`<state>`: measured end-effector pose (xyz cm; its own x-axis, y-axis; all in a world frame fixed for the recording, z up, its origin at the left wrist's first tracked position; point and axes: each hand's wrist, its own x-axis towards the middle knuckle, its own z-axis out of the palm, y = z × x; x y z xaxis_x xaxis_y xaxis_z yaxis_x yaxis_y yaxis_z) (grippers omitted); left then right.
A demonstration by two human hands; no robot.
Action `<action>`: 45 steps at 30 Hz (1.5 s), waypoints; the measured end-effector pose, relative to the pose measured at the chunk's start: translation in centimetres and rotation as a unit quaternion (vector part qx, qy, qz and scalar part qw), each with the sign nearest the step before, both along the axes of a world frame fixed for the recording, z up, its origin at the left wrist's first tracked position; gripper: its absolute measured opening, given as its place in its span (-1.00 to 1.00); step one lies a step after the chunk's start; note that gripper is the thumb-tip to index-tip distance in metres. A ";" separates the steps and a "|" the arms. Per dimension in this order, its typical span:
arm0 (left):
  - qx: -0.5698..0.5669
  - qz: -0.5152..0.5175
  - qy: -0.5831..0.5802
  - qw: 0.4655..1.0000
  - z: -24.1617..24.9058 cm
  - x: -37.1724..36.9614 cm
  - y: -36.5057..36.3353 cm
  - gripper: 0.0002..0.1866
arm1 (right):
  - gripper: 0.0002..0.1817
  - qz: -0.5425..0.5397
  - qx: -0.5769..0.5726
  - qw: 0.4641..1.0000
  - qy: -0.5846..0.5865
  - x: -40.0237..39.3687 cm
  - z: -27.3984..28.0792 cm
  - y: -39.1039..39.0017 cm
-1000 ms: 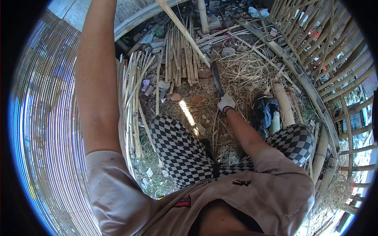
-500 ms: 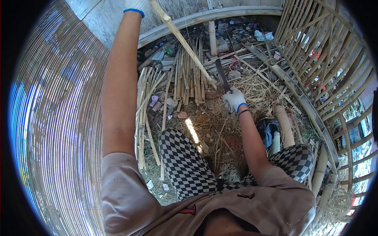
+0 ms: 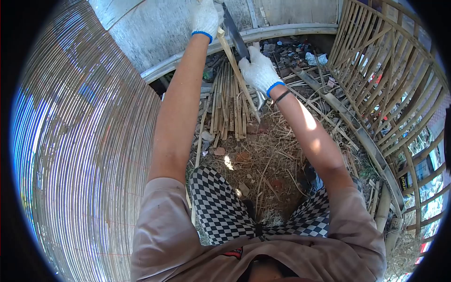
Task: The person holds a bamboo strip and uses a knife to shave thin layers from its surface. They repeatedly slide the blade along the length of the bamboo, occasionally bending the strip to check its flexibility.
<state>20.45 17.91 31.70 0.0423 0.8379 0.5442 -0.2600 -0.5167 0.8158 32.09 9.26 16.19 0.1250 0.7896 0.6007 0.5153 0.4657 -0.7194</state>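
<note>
My left hand [image 3: 206, 19], in a white knit glove with a blue cuff, is closed at the top of a pale bamboo strip [image 3: 238, 70]. The strip slants down to the right, its lower end close over the littered ground. My right hand [image 3: 260, 70], gloved the same way, is wrapped round the handle of a machete. The dark machete blade [image 3: 233, 31] points up and left, its upper part beside my left hand and the strip's upper end. My right fingers hide most of the handle.
Split bamboo strips [image 3: 228, 101] lie in a pile beyond my knees. Shavings [image 3: 300, 122] cover the ground. A slatted bamboo frame [image 3: 366, 47] stands at right, with a split bamboo pole [image 3: 350, 113] along its base. A slatted screen [image 3: 94, 155] fills the left; a pale wall [image 3: 164, 28] is ahead.
My right hand has raised the machete up and forward to the strip's upper part. My left hand has moved right and slightly down with the strip, which stands steeper.
</note>
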 end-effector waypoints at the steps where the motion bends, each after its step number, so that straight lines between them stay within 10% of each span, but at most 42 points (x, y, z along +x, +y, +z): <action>1: -0.001 0.009 0.008 1.000 0.0 0.6 -0.2 -0.48 | -0.67 -0.022 0.015 0.999 -0.037 0.0 0.8 0.0; 15: 0.040 -0.043 -0.052 0.997 -1.7 2.6 3.9 -0.62 | -0.69 -0.057 0.084 0.994 -0.028 -0.9 3.3 3.0; 31: 0.050 -0.015 -0.056 0.997 -2.7 -0.3 3.9 -0.58 | -0.62 -0.012 -0.108 0.992 -0.060 -2.5 -1.2 3.3; 36: 0.072 -0.059 -0.046 0.995 -3.0 0.5 3.2 -0.56 | -0.59 0.095 -0.069 0.991 0.060 -0.2 -1.0 4.3; 45: 0.057 -0.085 -0.069 0.992 -3.7 5.0 2.2 -0.56 | -0.61 -0.041 0.059 0.996 0.049 0.2 2.5 1.7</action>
